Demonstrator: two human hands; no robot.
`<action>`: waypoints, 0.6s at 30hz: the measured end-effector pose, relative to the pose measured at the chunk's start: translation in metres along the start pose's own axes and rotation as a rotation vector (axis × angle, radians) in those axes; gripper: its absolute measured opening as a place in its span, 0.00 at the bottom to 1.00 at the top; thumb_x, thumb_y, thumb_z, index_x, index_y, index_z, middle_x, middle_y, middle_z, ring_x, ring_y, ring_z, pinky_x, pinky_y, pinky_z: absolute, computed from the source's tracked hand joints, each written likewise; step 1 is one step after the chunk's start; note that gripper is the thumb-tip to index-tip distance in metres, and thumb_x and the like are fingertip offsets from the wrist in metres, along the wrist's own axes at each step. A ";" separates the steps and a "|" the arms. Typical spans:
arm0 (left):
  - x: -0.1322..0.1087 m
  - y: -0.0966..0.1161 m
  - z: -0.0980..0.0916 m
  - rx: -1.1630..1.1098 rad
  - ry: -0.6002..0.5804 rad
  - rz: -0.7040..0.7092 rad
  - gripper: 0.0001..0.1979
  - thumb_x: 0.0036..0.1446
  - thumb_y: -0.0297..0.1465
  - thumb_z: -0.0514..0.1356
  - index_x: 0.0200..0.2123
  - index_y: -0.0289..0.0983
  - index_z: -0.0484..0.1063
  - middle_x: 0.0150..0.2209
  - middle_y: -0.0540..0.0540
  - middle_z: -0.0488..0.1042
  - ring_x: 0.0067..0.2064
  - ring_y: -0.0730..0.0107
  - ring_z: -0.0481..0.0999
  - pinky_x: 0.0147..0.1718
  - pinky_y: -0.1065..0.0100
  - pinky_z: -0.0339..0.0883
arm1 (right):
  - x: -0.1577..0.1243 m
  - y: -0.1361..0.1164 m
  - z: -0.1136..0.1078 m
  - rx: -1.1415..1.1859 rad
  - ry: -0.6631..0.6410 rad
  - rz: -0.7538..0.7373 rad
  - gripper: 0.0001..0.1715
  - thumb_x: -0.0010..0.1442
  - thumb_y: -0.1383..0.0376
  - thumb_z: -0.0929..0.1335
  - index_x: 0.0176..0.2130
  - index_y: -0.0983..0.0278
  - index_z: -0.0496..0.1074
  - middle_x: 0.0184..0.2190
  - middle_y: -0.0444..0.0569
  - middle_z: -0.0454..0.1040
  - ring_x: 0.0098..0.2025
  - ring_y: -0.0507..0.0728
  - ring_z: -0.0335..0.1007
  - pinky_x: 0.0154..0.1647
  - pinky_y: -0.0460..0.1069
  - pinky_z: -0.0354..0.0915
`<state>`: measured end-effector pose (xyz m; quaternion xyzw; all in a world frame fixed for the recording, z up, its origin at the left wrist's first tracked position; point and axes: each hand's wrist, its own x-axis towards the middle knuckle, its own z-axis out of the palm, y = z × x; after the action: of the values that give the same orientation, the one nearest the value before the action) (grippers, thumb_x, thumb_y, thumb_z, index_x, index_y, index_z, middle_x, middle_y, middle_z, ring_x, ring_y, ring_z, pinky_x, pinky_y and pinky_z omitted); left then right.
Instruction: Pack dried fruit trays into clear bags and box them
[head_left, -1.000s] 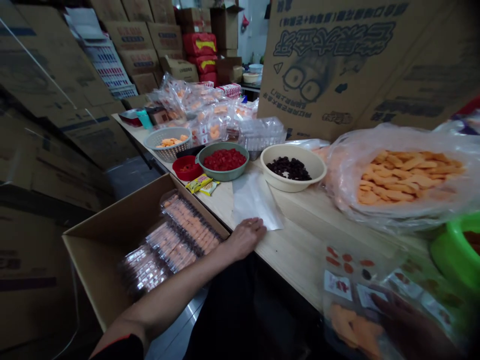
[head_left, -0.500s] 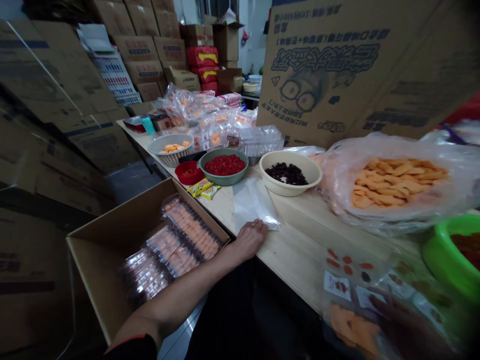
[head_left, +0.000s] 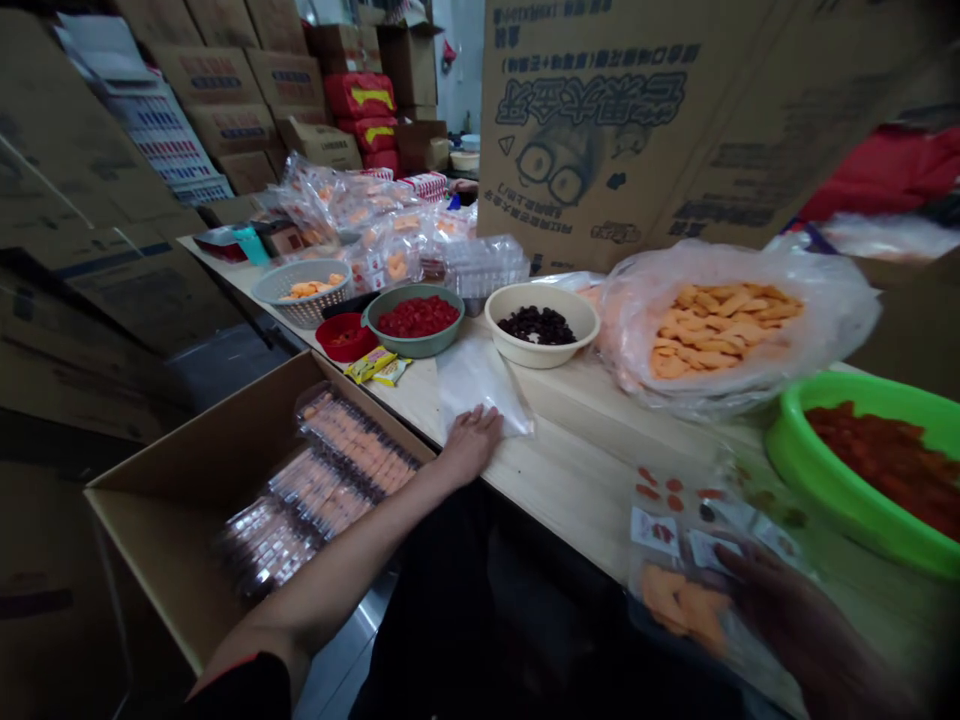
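My left hand (head_left: 471, 440) lies on the near end of some flat clear plastic bags (head_left: 476, 380) on the table, its fingers stretched over the plastic. At the lower right my right hand (head_left: 772, 600) grips a clear plastic tray (head_left: 664, 575) by its right side, the thumb over a label. Orange dried strips sit in its near compartment; small red pieces and one dark piece lie at its far end. Beside the bags stand a cream bowl (head_left: 495, 325) of dark dried fruit and a grey-green bowl (head_left: 416, 345) of red pieces.
Left of the table edge, an open carton (head_left: 150, 550) holds rows of filled clear trays (head_left: 352, 445). A bright green basin (head_left: 795, 440) and a plastic bag of orange strips (head_left: 724, 335) stand on the right. One large carton (head_left: 600, 130) rises behind; small yellow packets (head_left: 371, 365) lie near the edge.
The view has swung right, so most things sit further left and the green basin shows more fully. My left hand stays on the bags; my right hand still holds the tray, now seen more clearly.
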<state>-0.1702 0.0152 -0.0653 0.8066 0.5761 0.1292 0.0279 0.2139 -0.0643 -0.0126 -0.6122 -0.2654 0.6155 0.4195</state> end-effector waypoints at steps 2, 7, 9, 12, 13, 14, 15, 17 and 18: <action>-0.003 -0.002 0.000 -0.019 -0.023 0.061 0.15 0.66 0.23 0.52 0.52 0.37 0.72 0.56 0.38 0.74 0.62 0.55 0.70 0.57 0.54 0.66 | -0.003 0.001 0.000 0.045 -0.008 0.024 0.15 0.42 0.66 0.79 0.34 0.60 0.79 0.30 0.51 0.80 0.28 0.60 0.78 0.29 0.47 0.75; -0.011 -0.003 -0.011 -0.175 0.007 -0.029 0.10 0.67 0.29 0.54 0.45 0.41 0.74 0.44 0.46 0.78 0.48 0.65 0.79 0.47 0.65 0.72 | -0.008 0.005 0.010 0.099 -0.034 0.027 0.22 0.37 0.66 0.81 0.35 0.61 0.77 0.28 0.46 0.79 0.28 0.58 0.77 0.28 0.48 0.75; -0.009 -0.003 -0.017 -0.273 -0.008 0.000 0.11 0.69 0.33 0.52 0.45 0.40 0.74 0.42 0.46 0.78 0.46 0.66 0.79 0.46 0.66 0.72 | -0.011 0.007 0.017 0.116 -0.080 0.021 0.19 0.38 0.65 0.81 0.32 0.62 0.77 0.28 0.45 0.79 0.28 0.56 0.76 0.28 0.47 0.74; -0.005 -0.001 -0.017 -0.426 -0.037 0.101 0.15 0.71 0.36 0.50 0.43 0.39 0.76 0.45 0.45 0.79 0.50 0.65 0.78 0.51 0.64 0.71 | -0.015 0.008 0.033 0.132 -0.166 0.058 0.19 0.41 0.65 0.81 0.34 0.63 0.77 0.28 0.46 0.78 0.28 0.55 0.75 0.28 0.46 0.73; -0.004 0.000 -0.015 -0.459 -0.031 0.114 0.16 0.71 0.36 0.50 0.43 0.38 0.76 0.48 0.44 0.79 0.52 0.64 0.77 0.53 0.63 0.71 | -0.016 0.008 0.039 0.140 -0.197 0.078 0.19 0.41 0.65 0.81 0.35 0.62 0.77 0.28 0.45 0.79 0.27 0.54 0.75 0.27 0.45 0.72; -0.003 0.001 -0.012 -0.473 -0.013 0.111 0.16 0.71 0.36 0.50 0.43 0.38 0.77 0.50 0.43 0.78 0.54 0.63 0.77 0.55 0.62 0.70 | -0.016 0.009 0.044 0.145 -0.230 0.100 0.20 0.42 0.66 0.80 0.37 0.62 0.77 0.28 0.45 0.79 0.26 0.54 0.74 0.26 0.45 0.71; -0.004 0.002 -0.009 -0.470 0.011 0.102 0.16 0.71 0.35 0.50 0.43 0.37 0.77 0.52 0.41 0.77 0.56 0.63 0.76 0.57 0.60 0.70 | -0.016 0.010 0.049 0.150 -0.268 0.123 0.20 0.43 0.67 0.80 0.37 0.62 0.77 0.28 0.44 0.79 0.25 0.54 0.74 0.26 0.45 0.70; -0.008 0.000 -0.003 -0.430 0.046 0.111 0.15 0.69 0.36 0.54 0.49 0.35 0.75 0.58 0.37 0.73 0.60 0.60 0.73 0.59 0.57 0.68 | -0.015 0.014 0.056 0.158 -0.332 0.153 0.20 0.43 0.68 0.79 0.38 0.62 0.76 0.27 0.44 0.79 0.25 0.54 0.75 0.26 0.46 0.70; -0.011 -0.002 -0.002 -0.407 0.047 0.138 0.16 0.67 0.37 0.57 0.53 0.35 0.73 0.61 0.35 0.70 0.63 0.58 0.70 0.60 0.56 0.67 | -0.014 0.016 0.059 0.160 -0.351 0.162 0.19 0.44 0.68 0.79 0.37 0.61 0.75 0.27 0.43 0.79 0.25 0.54 0.75 0.26 0.46 0.70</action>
<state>-0.1762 0.0057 -0.0657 0.8186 0.4821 0.2631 0.1680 0.1520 -0.0727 -0.0120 -0.4797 -0.2346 0.7636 0.3629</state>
